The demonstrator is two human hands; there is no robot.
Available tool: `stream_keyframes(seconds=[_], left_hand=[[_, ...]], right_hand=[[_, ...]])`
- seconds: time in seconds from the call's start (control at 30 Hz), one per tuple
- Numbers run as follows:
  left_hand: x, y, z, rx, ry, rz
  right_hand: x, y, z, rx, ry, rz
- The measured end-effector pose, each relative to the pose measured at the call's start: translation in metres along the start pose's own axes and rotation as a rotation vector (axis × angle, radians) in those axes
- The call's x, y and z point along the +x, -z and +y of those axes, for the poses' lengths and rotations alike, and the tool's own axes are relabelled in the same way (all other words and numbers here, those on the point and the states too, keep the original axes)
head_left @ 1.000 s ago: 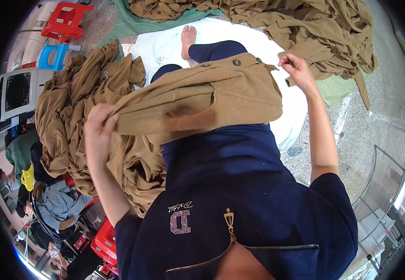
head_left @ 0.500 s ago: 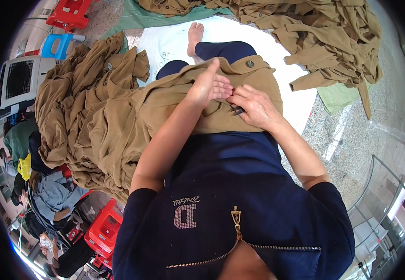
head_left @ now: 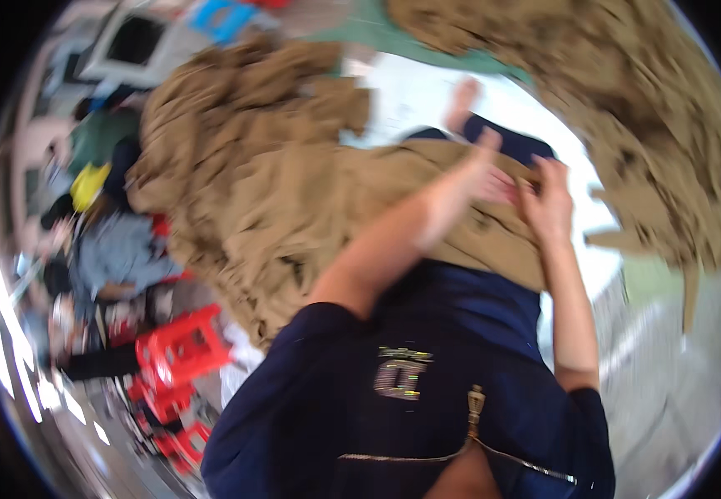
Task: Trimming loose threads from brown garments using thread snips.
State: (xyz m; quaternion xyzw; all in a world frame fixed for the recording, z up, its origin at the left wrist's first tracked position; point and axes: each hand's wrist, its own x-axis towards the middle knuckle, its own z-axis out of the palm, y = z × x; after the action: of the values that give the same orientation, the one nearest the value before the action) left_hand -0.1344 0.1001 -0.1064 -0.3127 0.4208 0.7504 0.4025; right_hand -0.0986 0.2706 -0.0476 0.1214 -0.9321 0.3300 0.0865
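Note:
A tan garment [head_left: 352, 200] lies across my lap, spread over my dark blue trousers. My left hand [head_left: 478, 170] presses on its upper part, fingers together and flat. My right hand [head_left: 550, 200] sits right beside it on the same cloth, fingers bent into the fabric. The picture is blurred, so the exact grip is hard to read. My bare foot [head_left: 462, 100] shows beyond the hands on a white sheet [head_left: 402, 100].
A large heap of tan garments [head_left: 219, 150] lies to my left, another pile [head_left: 593, 108] at the upper right. Red plastic stools [head_left: 182, 349] stand lower left. People [head_left: 119, 249] sit at the left edge. A blue stool [head_left: 219, 15] is at the top.
The view has swung and blurred. A second ago both hands held the garment up, spread wide; they then came together on it over my lap and stay there now.

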Motion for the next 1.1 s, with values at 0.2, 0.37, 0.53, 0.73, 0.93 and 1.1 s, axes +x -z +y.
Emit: stream_keyframes(seconds=[0.2, 0.37, 0.53, 0.73, 0.93, 1.1], left_hand=[[0.009, -0.005, -0.007, -0.073, -0.008, -0.035], [0.003, 0.0, -0.009, -0.107, -0.054, 0.012], [-0.003, 0.009, -0.004, -0.047, -0.04, -0.052], [-0.031, 0.0, -0.008, -0.223, -0.284, -0.06], [-0.056, 0.001, -0.019, -0.234, -0.283, -0.032], [-0.039, -0.005, -0.016, -0.237, -0.187, 0.035]], right_hand=[[0.015, -0.002, -0.005, -0.07, 0.081, -0.284], [0.001, -0.02, -0.011, -0.037, 0.14, -0.108], [0.019, -0.018, 0.001, -0.145, 0.195, -0.128], [-0.01, 0.01, -0.014, 0.002, 0.462, -0.055], [-0.022, 0.017, -0.013, 0.299, 0.008, -0.136], [0.003, 0.006, -0.019, -0.111, 0.252, 0.121]])
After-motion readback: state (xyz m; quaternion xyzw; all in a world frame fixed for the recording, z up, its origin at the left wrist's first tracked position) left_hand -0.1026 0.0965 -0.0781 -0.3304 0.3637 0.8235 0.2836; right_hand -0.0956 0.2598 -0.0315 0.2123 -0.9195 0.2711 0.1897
